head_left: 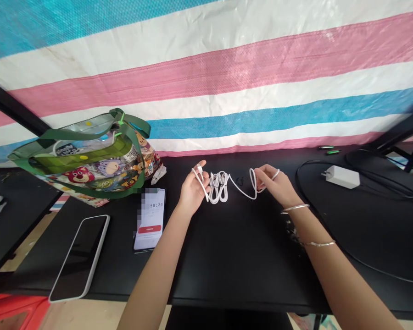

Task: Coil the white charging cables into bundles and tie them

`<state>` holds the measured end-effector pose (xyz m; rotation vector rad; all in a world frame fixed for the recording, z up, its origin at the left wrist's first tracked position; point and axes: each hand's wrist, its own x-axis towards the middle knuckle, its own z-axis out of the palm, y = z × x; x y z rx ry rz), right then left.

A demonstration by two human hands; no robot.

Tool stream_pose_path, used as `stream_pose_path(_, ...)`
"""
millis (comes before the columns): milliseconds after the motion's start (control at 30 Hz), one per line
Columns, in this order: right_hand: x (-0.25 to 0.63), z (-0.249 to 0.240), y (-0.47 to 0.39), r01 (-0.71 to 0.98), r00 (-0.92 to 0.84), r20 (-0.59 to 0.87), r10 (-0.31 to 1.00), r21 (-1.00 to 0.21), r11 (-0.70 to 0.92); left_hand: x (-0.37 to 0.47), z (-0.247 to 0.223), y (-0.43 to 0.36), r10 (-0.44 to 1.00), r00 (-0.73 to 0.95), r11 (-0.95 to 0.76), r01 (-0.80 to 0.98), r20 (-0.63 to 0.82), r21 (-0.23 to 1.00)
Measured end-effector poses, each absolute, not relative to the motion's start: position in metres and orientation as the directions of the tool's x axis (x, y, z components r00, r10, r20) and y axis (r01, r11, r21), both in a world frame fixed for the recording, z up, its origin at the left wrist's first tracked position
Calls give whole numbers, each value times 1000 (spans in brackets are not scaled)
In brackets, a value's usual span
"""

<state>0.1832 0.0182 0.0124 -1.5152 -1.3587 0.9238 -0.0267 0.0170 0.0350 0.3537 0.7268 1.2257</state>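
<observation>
My left hand (190, 195) is closed loosely around one end of a white charging cable, and its plug (200, 170) shows at the fingers. The white cable (246, 195) sags in a curve across to my right hand (278, 187), whose thumb and fingers pinch a loop of it. Between the hands, a coiled bundle of white cable (219, 188) lies on the black table (227, 256). It is close beside my left fingers; whether it joins the held cable I cannot tell. A small dark twisted piece (240, 180) rests behind the sagging cable.
At the left stand a green-trimmed cartoon bag (99, 172), a lit phone (150, 220) with a timer and a dark-screened phone (80, 259). To the right lie a white charger (342, 177), black cables (316, 215) and green-ended items (333, 152). A striped sheet (227, 78) hangs behind.
</observation>
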Motion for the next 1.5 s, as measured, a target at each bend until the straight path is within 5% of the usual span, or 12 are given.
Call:
stream_pose_path(133,186,17,16,551,48,-40,998,-832,-60,-30,37,17,938,132,302,-765,-320,569)
stream_pose_path(467,201,25,17,708,145,-72,987,-689,-155,-30,36,18,930,136,315,-773,-342,550)
stream_pose_path(700,212,22,16,577,22,-199,980,-798,-175,-31,39,17,943,102,274,-778,-316,565)
stream_pose_path(900,234,21,15,444,48,-79,996,-891,-93,-32,37,17,954,86,246,-774,-289,583)
stream_pose_path(1000,232,27,14,403,278,93,956,-915,-28,-31,36,17,954,80,246,-762,-290,599)
stream_pose_path(1100,211,32,10,394,538,312,783,-914,94,-30,35,17,951,72,248,-758,-301,603)
stream_pose_path(1167,190,33,6,408,499,381,778,-896,177,-29,34,16,950,72,250,-759,-305,602)
stream_pose_path(1300,150,24,-6,391,131,378,916,-869,303,-25,32,15,946,92,268,-758,-310,595)
stream_pose_path(1500,128,4,-10,420,-73,180,981,-887,194,-19,32,12,946,134,299,-713,-295,634)
